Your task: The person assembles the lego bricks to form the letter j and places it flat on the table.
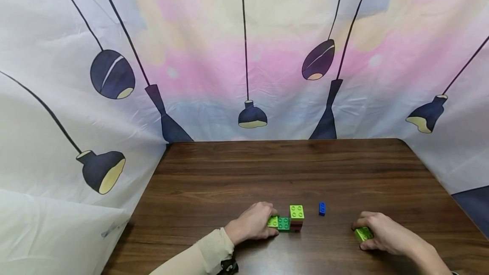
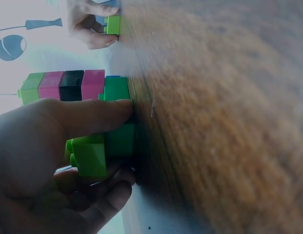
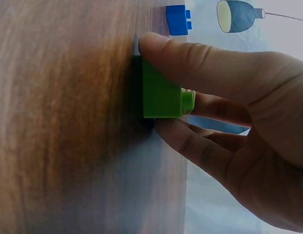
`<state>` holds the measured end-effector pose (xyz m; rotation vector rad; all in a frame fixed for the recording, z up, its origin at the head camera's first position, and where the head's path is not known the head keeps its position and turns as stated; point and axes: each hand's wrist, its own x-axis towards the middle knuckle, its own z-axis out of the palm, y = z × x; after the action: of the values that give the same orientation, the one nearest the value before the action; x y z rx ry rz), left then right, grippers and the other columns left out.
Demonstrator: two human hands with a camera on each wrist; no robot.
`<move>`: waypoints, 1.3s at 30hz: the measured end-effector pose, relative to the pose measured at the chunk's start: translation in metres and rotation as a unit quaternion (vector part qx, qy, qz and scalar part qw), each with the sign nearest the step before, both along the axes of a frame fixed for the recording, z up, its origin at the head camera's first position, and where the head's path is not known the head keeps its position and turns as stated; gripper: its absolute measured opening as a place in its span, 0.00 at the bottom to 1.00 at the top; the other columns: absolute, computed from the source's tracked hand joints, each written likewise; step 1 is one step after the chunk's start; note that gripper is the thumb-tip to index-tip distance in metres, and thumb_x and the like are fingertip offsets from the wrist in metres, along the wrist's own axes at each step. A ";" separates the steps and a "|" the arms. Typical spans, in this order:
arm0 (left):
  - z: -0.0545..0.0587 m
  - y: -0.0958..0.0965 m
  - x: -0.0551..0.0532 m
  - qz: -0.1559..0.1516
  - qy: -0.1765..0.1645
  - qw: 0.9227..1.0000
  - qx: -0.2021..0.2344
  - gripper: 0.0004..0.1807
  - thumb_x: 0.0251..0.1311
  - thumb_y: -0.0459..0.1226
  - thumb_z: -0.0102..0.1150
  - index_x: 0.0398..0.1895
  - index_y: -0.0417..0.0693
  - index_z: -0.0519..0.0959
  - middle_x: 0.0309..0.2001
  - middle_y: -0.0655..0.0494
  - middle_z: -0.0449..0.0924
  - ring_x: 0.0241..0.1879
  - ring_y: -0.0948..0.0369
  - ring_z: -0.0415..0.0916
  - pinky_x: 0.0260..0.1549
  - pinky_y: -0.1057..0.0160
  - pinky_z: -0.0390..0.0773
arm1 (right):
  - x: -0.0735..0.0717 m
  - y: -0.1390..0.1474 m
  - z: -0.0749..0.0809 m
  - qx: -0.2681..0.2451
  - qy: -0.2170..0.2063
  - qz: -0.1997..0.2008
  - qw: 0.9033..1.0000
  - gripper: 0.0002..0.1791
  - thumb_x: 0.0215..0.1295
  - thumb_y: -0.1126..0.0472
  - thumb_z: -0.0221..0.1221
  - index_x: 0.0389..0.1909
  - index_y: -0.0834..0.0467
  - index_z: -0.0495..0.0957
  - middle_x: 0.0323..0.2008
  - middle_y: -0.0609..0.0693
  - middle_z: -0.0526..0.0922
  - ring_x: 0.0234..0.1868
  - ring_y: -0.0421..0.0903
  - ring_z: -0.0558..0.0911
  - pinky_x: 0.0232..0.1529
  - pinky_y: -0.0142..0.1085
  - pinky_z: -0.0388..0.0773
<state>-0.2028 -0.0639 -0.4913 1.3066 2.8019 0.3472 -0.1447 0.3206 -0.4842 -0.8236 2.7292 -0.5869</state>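
Observation:
My left hand (image 1: pixel 253 223) grips the left end of a toy brick build, its thumb lying along the green base brick (image 2: pixel 117 89). On that end sits a lime brick (image 2: pixel 92 158). At the build's other end a tower rises from the base, with a pink brick (image 2: pixel 93 84), a black brick (image 2: pixel 71 85), another pink brick (image 2: pixel 51 85) and a lime brick (image 1: pixel 296 212) on top. Off to the right, my right hand (image 1: pixel 387 233) pinches a separate lime brick (image 3: pixel 161 95) between thumb and fingers, low at the tabletop.
A small blue brick (image 1: pixel 322 209) stands on the brown wooden table (image 1: pixel 282 169) between the tower and my right hand, a little farther back. Behind the table hangs a pale cloth (image 1: pixel 214 75) printed with dark lamps.

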 end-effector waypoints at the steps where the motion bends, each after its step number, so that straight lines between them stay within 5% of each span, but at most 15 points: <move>1: 0.000 0.000 0.000 0.001 0.000 1.000 0.000 0.20 0.50 0.48 0.73 0.45 0.50 0.85 0.38 0.62 0.81 0.38 0.68 0.77 0.39 0.71 0.77 | 0.000 0.000 0.000 0.000 0.002 0.000 1.000 0.23 0.51 0.42 0.70 0.45 0.50 0.83 0.38 0.36 0.76 0.34 0.28 0.73 0.27 0.28 0.73; 13: -0.002 0.000 0.000 -0.001 0.001 1.000 -0.001 0.21 0.49 0.49 0.73 0.45 0.52 0.85 0.37 0.63 0.81 0.37 0.70 0.76 0.37 0.72 0.76 | -0.011 -0.008 0.008 0.016 0.007 0.011 1.000 0.19 0.50 0.59 0.72 0.45 0.59 0.83 0.37 0.41 0.77 0.34 0.31 0.76 0.27 0.29 0.75; 25: 0.000 0.001 0.000 -0.003 0.003 1.000 -0.007 0.21 0.50 0.49 0.72 0.46 0.50 0.84 0.39 0.60 0.82 0.41 0.66 0.78 0.42 0.69 0.78 | -0.029 -0.045 0.030 -0.025 0.139 0.030 0.990 0.16 0.51 0.61 0.70 0.43 0.59 0.83 0.33 0.39 0.74 0.29 0.28 0.69 0.25 0.26 0.70; 39: 0.002 0.001 0.000 -0.001 0.001 1.000 -0.008 0.20 0.50 0.48 0.73 0.44 0.50 0.85 0.35 0.63 0.80 0.34 0.71 0.73 0.34 0.74 0.75 | -0.044 -0.084 0.053 -0.066 0.145 0.077 0.984 0.13 0.54 0.61 0.67 0.41 0.53 0.81 0.32 0.36 0.74 0.27 0.31 0.70 0.25 0.24 0.69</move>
<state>-0.2028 -0.0624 -0.4890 1.3084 2.7983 0.3229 -0.1883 0.2368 -0.4313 -1.2295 2.8679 -0.6681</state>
